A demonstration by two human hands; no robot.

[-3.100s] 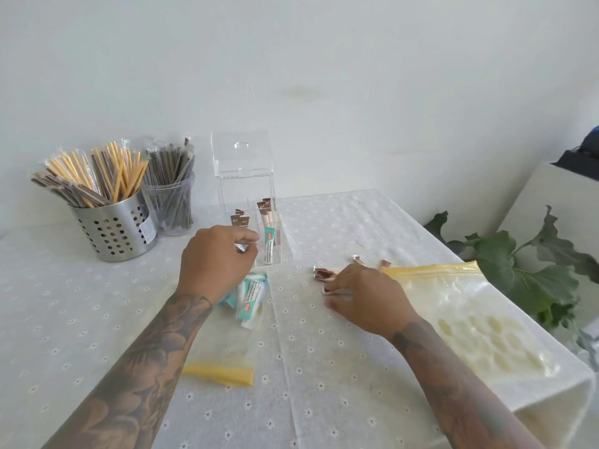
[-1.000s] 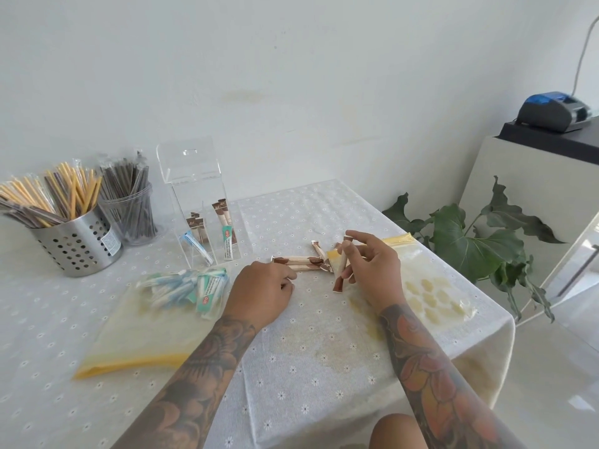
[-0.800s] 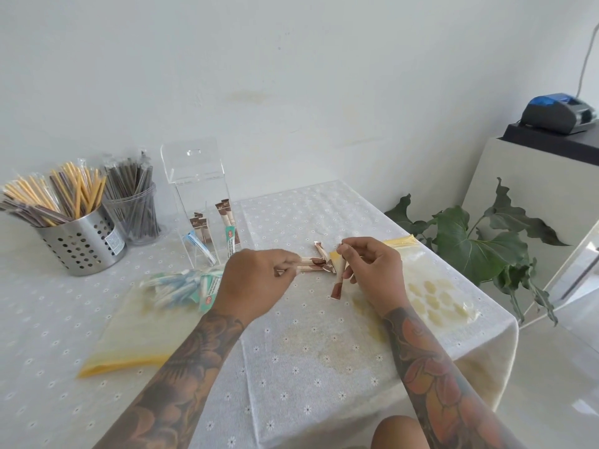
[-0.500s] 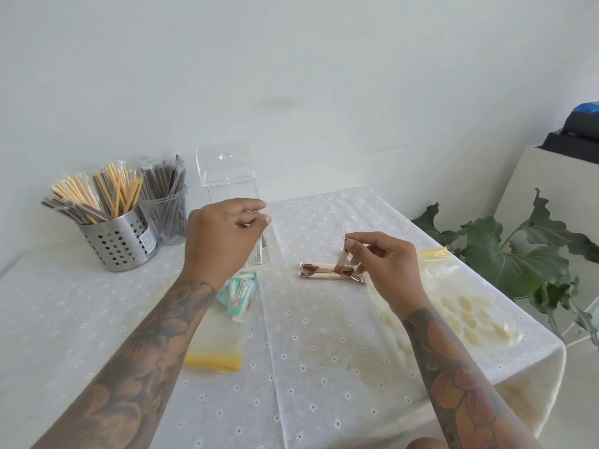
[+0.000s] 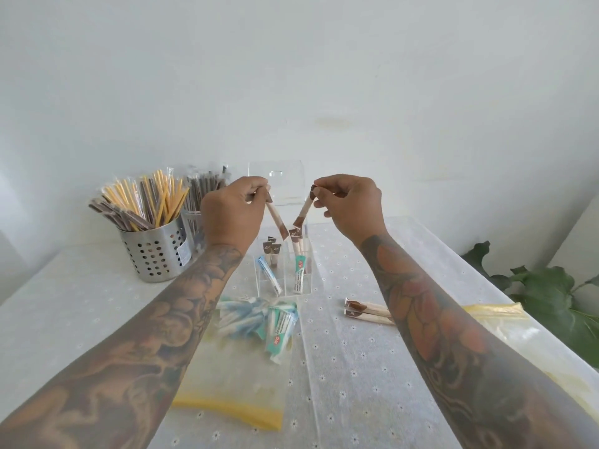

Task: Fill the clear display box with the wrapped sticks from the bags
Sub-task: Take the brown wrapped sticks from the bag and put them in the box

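The clear display box (image 5: 306, 280) stands mid-table with its lid (image 5: 277, 179) raised; brown-and-beige and teal-and-white sticks stand inside. My left hand (image 5: 231, 215) pinches a brown-tipped beige stick (image 5: 275, 220) by its top, angled down over the box. My right hand (image 5: 348, 204) pinches another brown-tipped stick (image 5: 304, 209), slanting down toward the box's right side. Two more brown-tipped sticks (image 5: 366, 312) lie on the cloth to the right. A zip bag (image 5: 233, 377) of blue and teal sticks (image 5: 259, 319) lies in front of the box.
A perforated steel holder (image 5: 155, 251) of wrapped yellow and brown straws and a clear cup (image 5: 194, 222) of dark straws stand at the back left. A second yellow-zip bag (image 5: 505, 322) lies at the right table edge, beside a green plant (image 5: 551, 296).
Both hands have lifted from the table, each with a brown-tipped stick, and now hold them above the open box. Two sticks stay on the cloth. The camera turned back toward the box.
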